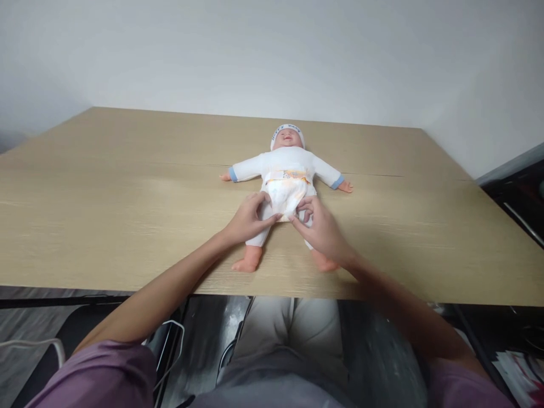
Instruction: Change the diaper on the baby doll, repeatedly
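A baby doll (287, 164) in a white suit and cap lies on its back on the wooden table (106, 215), arms spread, head pointing away from me. A white diaper (285, 191) with a yellow-printed waistband is wrapped round its hips. My left hand (250, 218) pinches the diaper's lower edge at the doll's left-side thigh. My right hand (319, 226) pinches the same edge on the other side, covering that leg. Both bare feet stick out near the table's front edge.
A plain white wall stands behind the table. A dark cabinet or shelf (516, 192) sits at the right. Below the table's front edge are white cables (170, 340) on the left and papers (518, 362) on the floor at the right.
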